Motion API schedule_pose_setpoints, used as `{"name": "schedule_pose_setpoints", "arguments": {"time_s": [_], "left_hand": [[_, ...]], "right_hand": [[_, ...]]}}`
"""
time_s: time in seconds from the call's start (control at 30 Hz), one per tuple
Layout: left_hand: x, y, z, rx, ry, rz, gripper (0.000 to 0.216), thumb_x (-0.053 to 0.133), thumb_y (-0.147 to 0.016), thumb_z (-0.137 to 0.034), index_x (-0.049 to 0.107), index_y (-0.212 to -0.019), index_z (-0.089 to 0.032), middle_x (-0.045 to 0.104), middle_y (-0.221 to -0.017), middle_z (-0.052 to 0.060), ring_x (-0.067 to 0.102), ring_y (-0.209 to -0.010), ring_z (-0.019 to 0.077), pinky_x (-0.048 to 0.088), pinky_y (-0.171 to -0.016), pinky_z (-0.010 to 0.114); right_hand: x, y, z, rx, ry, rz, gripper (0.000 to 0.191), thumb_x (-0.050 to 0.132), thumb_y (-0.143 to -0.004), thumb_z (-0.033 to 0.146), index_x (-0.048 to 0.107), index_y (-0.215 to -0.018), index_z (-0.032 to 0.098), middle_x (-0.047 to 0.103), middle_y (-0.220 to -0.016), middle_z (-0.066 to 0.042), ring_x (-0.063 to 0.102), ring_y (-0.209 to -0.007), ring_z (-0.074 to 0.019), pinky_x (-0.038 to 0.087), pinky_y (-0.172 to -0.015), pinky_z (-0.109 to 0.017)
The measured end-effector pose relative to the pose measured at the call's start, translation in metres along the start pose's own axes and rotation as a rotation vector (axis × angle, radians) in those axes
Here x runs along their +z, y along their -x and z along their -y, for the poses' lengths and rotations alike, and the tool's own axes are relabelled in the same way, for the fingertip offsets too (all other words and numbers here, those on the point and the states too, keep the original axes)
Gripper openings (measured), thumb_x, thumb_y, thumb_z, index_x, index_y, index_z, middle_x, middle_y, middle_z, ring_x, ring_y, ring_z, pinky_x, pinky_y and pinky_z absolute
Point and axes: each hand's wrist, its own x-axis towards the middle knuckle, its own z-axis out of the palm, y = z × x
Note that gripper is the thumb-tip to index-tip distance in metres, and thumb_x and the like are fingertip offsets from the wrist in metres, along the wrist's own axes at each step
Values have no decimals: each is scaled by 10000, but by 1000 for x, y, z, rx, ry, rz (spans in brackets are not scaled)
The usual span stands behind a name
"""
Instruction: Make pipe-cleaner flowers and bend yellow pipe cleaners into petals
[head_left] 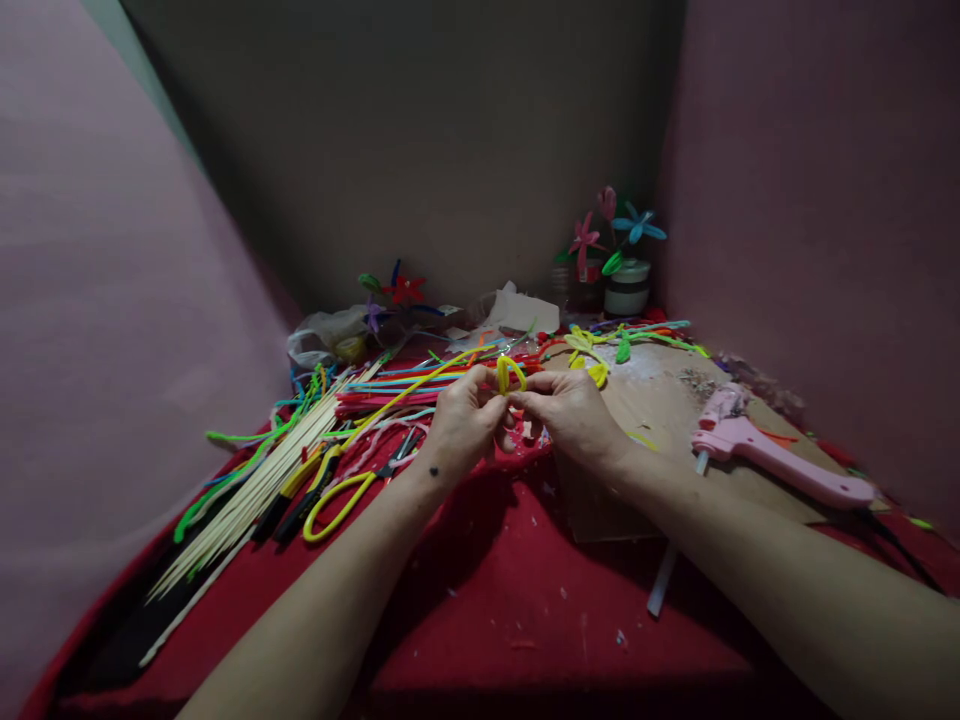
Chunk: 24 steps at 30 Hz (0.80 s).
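Between my two hands, over the middle of the red cloth, is a yellow pipe cleaner bent into upright loops. My left hand pinches its base from the left with closed fingers. From the right, the closed fingertips of my right hand grip the same base. The exact grip point is partly hidden by the fingers. Behind my left hand lies a bundle of red, pink and blue pipe cleaners.
Bamboo sticks, pliers and yellow-handled scissors lie to the left. At right, a pink glue gun rests on cardboard, with yellow pipe-cleaner petals beyond. A flower pot stands at the back.
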Motion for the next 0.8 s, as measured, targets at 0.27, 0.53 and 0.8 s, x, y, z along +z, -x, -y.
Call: {"name": "schedule_pose_setpoints", "arguments": {"time_s": [0.27, 0.53, 0.8], "left_hand": [[1, 0, -4, -18, 42, 0, 114, 513, -734, -190, 470, -837, -170, 563, -537, -50, 560, -361, 118, 396, -276, 175], [8, 4, -5, 27, 51, 91, 96, 459, -749, -152, 431, -839, -166, 557, -528, -48, 564, -384, 114, 449, -334, 202], [3, 4, -4, 81, 10, 134, 122, 441, -787, -170, 451, -906, -152, 593, -621, -16, 597, -454, 114, 500, -417, 228]], "right_hand": [[-2, -1, -1, -89, 176, -82, 302, 471, -806, 313, 605, -599, 139, 543, -478, 4, 434, -399, -83, 297, -416, -219], [-1, -1, -2, -153, 323, -10, 310, 477, -789, 225, 533, -488, 178, 521, -482, 5, 443, -477, -106, 295, -495, -248], [-2, -3, 1, -23, 64, -103, 216, 541, -747, 306, 579, -599, 153, 535, -537, 8, 457, -486, -99, 329, -477, -239]]}}
